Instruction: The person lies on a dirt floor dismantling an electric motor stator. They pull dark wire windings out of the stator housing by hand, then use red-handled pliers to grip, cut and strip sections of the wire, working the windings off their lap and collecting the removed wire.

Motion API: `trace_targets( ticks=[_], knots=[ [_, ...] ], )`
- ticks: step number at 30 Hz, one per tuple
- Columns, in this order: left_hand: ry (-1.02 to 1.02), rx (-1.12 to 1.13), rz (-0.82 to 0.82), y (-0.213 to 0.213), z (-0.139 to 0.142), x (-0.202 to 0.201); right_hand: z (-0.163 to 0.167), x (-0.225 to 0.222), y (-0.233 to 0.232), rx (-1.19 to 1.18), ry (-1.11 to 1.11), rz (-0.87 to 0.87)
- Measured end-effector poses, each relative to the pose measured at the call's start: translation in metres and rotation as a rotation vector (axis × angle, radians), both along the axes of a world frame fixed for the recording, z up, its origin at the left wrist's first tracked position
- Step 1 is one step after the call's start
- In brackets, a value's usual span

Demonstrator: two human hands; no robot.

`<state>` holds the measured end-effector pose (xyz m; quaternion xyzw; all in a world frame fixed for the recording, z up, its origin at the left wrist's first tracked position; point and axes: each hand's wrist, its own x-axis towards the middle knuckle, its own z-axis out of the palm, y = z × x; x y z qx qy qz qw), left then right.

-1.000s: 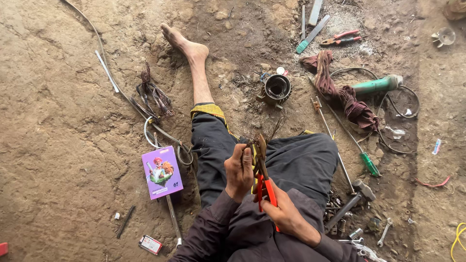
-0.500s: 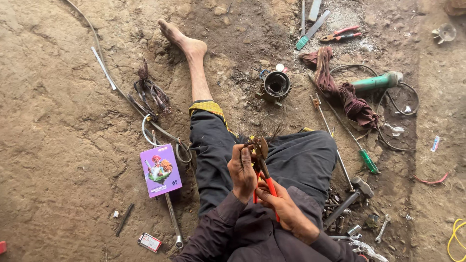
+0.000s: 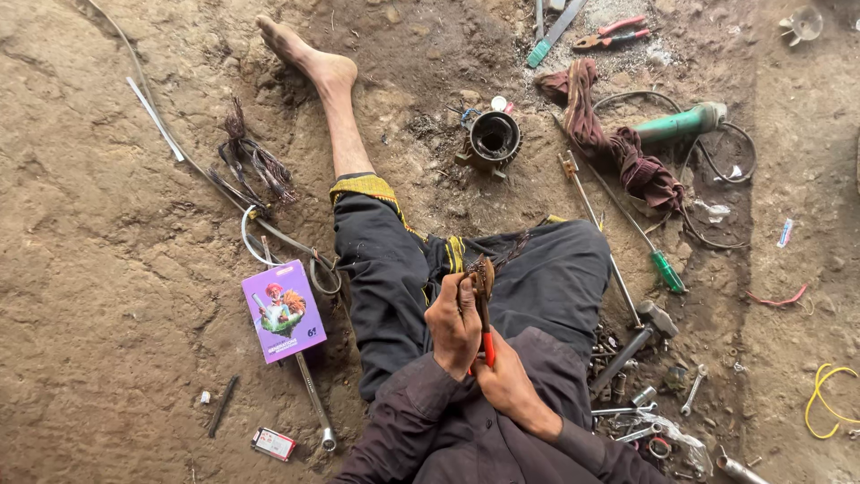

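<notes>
Person sits on the dirt floor [image 3: 116, 269], one leg stretched out, hands raised over the lap.

Left hand [image 3: 453, 321]: fingers closed around a small brown bundle of copper winding wire [image 3: 482, 273], held upright above the dark trousers [image 3: 537, 278]. Right hand [image 3: 509, 384]: fingers closed on the red handles of the pliers [image 3: 486, 345], whose nose points up into the bundle.

Change over the last second: the pliers handles, earlier splayed off to the right and plainly visible below the left hand, now sit nearly vertical and mostly hidden between the two hands. The hands have closed together; the bundle has stayed at about the same spot above the lap. Judgement: the pliers have swung in line with the wire and are likely biting it; whether the nose is actually clamped cannot be told.

Surroundings: motor stator housing [image 3: 494, 137] on the ground ahead, apart from the hands. Purple carton [image 3: 283, 311] left of the knee. Green-handled screwdriver [image 3: 667, 271] and loose spanners to the right.
</notes>
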<state>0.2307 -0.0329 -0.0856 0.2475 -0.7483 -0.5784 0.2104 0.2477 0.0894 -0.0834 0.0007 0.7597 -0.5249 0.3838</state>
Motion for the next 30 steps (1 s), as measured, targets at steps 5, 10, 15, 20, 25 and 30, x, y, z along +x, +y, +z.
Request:
trace_targets(
  ticks=[5, 10, 15, 20, 25, 30],
  knots=[
    [-0.022, -0.001, 0.006, 0.000, 0.002, 0.008, 0.011, -0.003, -0.006, 0.077, -0.012, 0.056],
    [0.021, -0.039, 0.042, -0.006, -0.001, 0.016, -0.010, 0.010, -0.006, 0.085, 0.016, 0.121],
    [-0.050, -0.040, 0.089, -0.013, -0.007, 0.019, -0.054, 0.019, -0.007, 0.017, -0.102, 0.052],
    [-0.026, -0.099, 0.345, -0.073, -0.016, 0.007, -0.082, -0.014, -0.076, -0.188, -0.053, 0.169],
    [-0.015, -0.094, 0.493, -0.126, -0.010, 0.013, -0.059, -0.025, -0.106, -0.280, -0.546, 0.159],
    [0.050, -0.131, 0.467, -0.110, -0.011, 0.006, -0.057, -0.017, -0.079, -0.359, -0.601, -0.002]
  ],
)
